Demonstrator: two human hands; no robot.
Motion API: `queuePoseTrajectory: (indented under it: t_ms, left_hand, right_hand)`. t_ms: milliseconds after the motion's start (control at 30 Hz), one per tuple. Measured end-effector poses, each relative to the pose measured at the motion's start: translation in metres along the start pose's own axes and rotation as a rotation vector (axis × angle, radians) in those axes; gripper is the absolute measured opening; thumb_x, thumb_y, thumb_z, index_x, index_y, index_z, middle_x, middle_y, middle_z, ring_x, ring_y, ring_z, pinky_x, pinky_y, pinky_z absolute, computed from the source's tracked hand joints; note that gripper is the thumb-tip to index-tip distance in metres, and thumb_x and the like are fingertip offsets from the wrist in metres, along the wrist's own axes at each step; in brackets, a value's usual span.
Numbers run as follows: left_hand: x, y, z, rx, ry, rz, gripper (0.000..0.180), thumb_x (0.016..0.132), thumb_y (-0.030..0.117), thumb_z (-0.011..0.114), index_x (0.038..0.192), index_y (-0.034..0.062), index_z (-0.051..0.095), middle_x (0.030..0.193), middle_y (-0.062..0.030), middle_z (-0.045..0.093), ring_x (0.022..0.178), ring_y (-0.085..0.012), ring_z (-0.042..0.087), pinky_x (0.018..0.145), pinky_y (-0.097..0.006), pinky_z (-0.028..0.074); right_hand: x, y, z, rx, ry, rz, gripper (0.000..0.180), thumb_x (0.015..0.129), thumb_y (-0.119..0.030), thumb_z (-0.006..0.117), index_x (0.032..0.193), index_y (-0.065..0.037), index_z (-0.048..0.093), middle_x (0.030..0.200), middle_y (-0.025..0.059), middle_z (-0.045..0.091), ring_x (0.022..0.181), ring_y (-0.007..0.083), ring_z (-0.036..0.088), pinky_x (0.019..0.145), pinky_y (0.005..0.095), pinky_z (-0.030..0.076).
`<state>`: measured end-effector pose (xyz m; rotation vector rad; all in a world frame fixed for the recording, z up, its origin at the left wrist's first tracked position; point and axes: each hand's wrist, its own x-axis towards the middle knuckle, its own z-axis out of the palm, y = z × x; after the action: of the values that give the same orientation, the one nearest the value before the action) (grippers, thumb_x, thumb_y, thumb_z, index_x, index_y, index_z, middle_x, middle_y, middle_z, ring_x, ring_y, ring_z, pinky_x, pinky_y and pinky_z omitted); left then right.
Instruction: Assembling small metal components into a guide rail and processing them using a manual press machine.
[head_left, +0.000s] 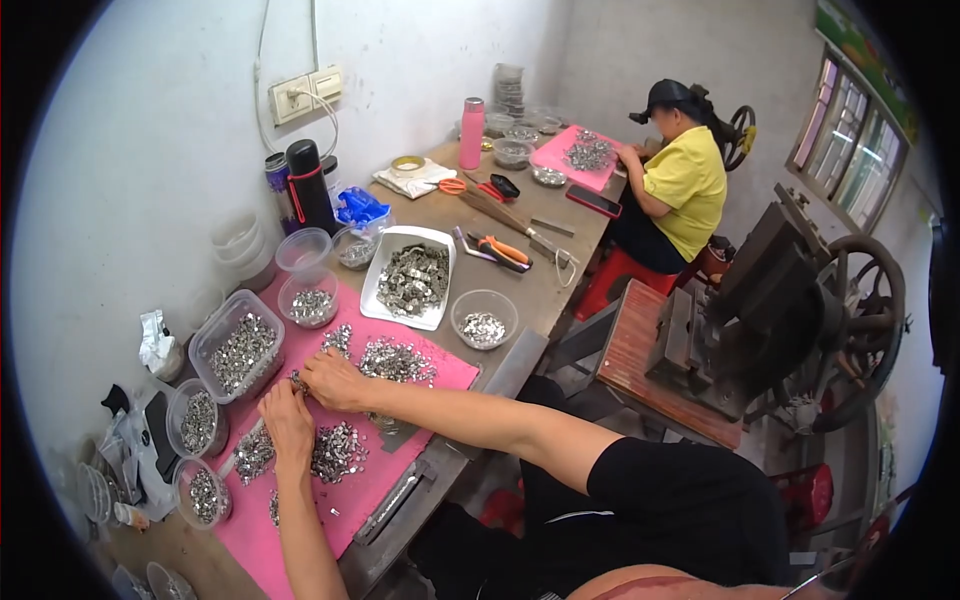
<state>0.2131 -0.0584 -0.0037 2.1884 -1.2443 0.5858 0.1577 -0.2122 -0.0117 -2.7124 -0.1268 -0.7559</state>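
My left hand (287, 418) and my right hand (334, 379) meet over a pink mat (455, 372). Both are closed, fingertips together around a small silvery metal piece (298, 381); its exact kind is too small to make out. Loose piles of shiny metal bits surround them: one pile (398, 361) right of my right hand, another (338, 452) beside my left wrist, a third (254, 452) to the left. A rectangular clear plastic tub (203, 350) full of such bits stands just left of my hands.
A white tray (372, 290) of metal strips and a round bowl (512, 318) stand beyond my right hand. Orange-handled pliers (503, 250), a brush (490, 208) and a pink bottle (472, 135) are farther back. A person in yellow (690, 185) sits at the far end. At right stands a wheeled press (765, 300).
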Motion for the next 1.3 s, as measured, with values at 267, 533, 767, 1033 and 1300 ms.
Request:
queuePoseTrajectory:
  t_ms: [267,533,767,1033,1300]
  left_hand:
    - [-0.054,0.056,-0.066,-0.290,-0.093,-0.158,0.006,0.087,0.006,0.064,0.086,0.0034,0.059,0.082,-0.0159,0.061,0.083,-0.0345,0.061,0.078,-0.046,0.045]
    - [-0.097,0.098,-0.078,-0.205,-0.174,-0.136,0.007,0.090,0.016,0.069,0.093,0.0096,0.071,0.085,-0.0059,0.060,0.091,-0.0250,0.060,0.094,-0.046,0.036]
    - [-0.104,0.097,-0.083,-0.139,-0.132,-0.076,0.008,0.088,0.019,0.072,0.095,0.0162,0.076,0.087,-0.0015,0.064,0.091,-0.0220,0.062,0.097,-0.046,0.035]
    - [-0.099,0.099,-0.084,-0.015,-0.252,-0.031,0.010,0.091,0.022,0.072,0.099,0.0180,0.076,0.089,-0.0001,0.064,0.093,-0.0207,0.060,0.102,-0.048,0.033]
    - [-0.098,0.098,-0.084,-0.004,-0.285,-0.012,0.010,0.091,0.022,0.071,0.099,0.0167,0.074,0.091,-0.0006,0.065,0.096,-0.0219,0.061,0.103,-0.051,0.034]
  right_hand:
    - [-0.058,-0.029,-0.057,0.222,-0.189,-0.074,0.016,0.073,-0.019,0.065,0.078,-0.004,0.066,0.074,0.0166,0.065,0.074,0.0400,0.064,0.070,0.0494,0.051]
    - [-0.101,-0.040,-0.098,0.395,-0.319,-0.103,0.011,0.083,-0.008,0.071,0.091,-0.001,0.068,0.080,0.0122,0.069,0.072,0.0286,0.067,0.067,0.0390,0.053]
    - [-0.111,-0.048,-0.100,0.417,-0.315,-0.107,0.013,0.084,-0.011,0.069,0.096,-0.005,0.072,0.087,0.0129,0.067,0.083,0.0340,0.066,0.075,0.0433,0.052]
    - [-0.114,-0.051,-0.093,0.447,-0.194,-0.064,0.011,0.084,-0.010,0.071,0.093,-0.004,0.070,0.088,0.0139,0.066,0.080,0.0355,0.066,0.073,0.0452,0.052]
    - [-0.118,-0.047,-0.099,0.313,-0.281,-0.093,0.016,0.085,-0.014,0.072,0.099,-0.006,0.069,0.090,0.0119,0.065,0.085,0.0328,0.065,0.080,0.0449,0.048]
